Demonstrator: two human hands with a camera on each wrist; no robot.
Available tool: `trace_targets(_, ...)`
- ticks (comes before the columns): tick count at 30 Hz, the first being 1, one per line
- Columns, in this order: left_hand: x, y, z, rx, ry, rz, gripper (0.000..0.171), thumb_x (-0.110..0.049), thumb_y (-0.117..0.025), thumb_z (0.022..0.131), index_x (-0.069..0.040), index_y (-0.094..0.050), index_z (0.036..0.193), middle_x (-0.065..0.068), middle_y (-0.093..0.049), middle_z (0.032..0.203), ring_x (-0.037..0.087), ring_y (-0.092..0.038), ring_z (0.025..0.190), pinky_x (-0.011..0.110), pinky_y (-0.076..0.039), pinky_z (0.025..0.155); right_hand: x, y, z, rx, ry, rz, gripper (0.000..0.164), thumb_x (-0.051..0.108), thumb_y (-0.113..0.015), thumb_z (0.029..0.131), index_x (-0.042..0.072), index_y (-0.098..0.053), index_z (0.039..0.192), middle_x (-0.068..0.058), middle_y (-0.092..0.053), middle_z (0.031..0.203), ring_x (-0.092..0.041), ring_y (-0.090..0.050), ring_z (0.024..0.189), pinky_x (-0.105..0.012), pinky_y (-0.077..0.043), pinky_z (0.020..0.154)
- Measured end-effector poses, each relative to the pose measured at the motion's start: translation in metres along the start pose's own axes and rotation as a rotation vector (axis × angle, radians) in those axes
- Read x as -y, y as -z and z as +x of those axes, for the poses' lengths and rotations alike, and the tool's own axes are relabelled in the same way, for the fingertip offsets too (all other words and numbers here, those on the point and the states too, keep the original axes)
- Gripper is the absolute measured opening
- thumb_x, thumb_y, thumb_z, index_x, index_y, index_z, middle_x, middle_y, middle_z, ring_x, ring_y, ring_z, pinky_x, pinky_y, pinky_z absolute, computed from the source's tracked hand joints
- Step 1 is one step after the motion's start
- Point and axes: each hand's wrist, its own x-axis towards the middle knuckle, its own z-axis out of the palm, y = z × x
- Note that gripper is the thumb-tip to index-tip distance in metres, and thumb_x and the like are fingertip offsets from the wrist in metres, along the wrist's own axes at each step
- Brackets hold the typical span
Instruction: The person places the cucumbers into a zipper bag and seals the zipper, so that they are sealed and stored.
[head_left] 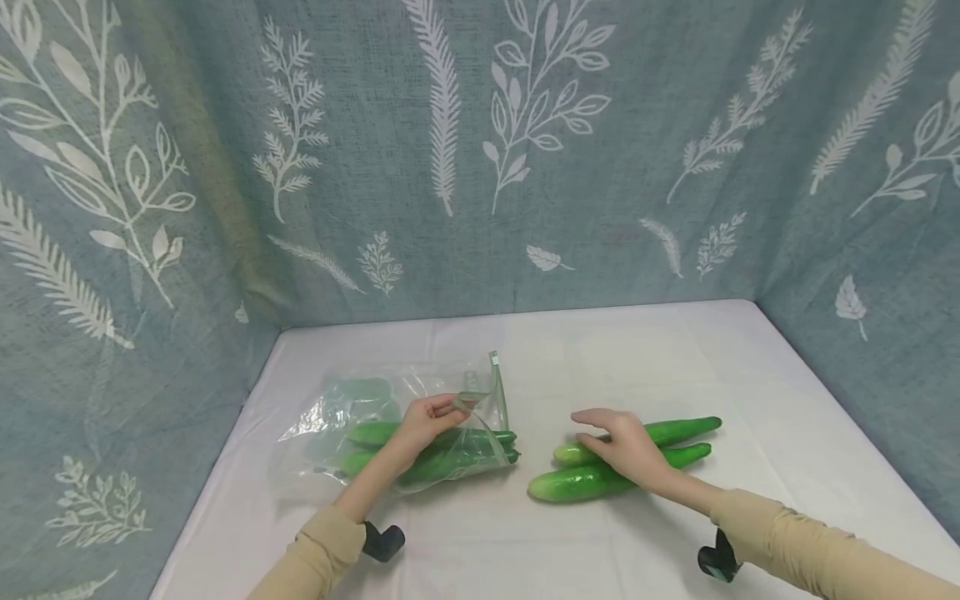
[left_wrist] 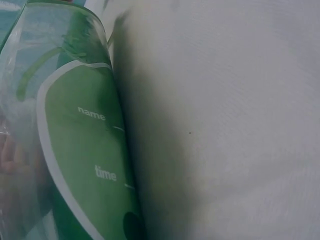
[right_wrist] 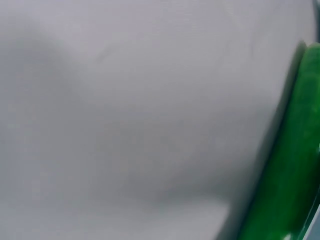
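My left hand point(head_left: 426, 423) pinches the top edge of a clear zip bag point(head_left: 306, 427), which lies on its side with its mouth facing right. Inside it are two green cucumbers, the far one point(head_left: 371, 432) and the near one point(head_left: 427, 469). In the left wrist view, the bag's green label point(left_wrist: 82, 145) reads "name" and "time". My right hand point(head_left: 628, 447) is over two more cucumbers, thumb and fingers extended leftward. Of these, the farther cucumber point(head_left: 684, 430) is partly hidden by the hand; the nearer cucumber point(head_left: 573, 484) also shows in the right wrist view.
A white cloth point(head_left: 622, 358) covers the table. Blue-green curtains point(head_left: 465, 250) with white leaf prints stand behind and at both sides. Dark wrist devices hang below both sleeves, one by the left cuff point(head_left: 384, 542), another by the right cuff point(head_left: 720, 560).
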Motion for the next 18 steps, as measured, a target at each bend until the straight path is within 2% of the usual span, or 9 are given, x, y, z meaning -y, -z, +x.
trace_targets(11, -0.004, 0.003, 0.001, -0.019, 0.067, 0.033, 0.041, -0.021, -0.066, 0.089, 0.002, -0.06, 0.123, 0.02, -0.06, 0.127, 0.037, -0.049, 0.128, 0.052, -0.037, 0.108, -0.016, 0.02, -0.015, -0.062, -0.012, -0.058, 0.029, 0.004, -0.073, 0.08, 0.0, -0.069, 0.108, -0.012, -0.071, 0.109, -0.028, -0.067, 0.103, -0.039, -0.055, 0.086)
trace_targets(18, -0.005, 0.001, 0.0, -0.011, 0.077, 0.032, 0.042, -0.021, -0.066, 0.088, 0.001, -0.06, 0.123, 0.018, -0.063, 0.123, 0.035, -0.054, 0.123, 0.051, -0.04, 0.107, -0.02, 0.029, -0.023, -0.05, -0.033, -0.065, 0.029, 0.005, -0.074, 0.079, 0.001, -0.07, 0.108, -0.01, -0.072, 0.107, -0.027, -0.068, 0.101, -0.038, -0.056, 0.085)
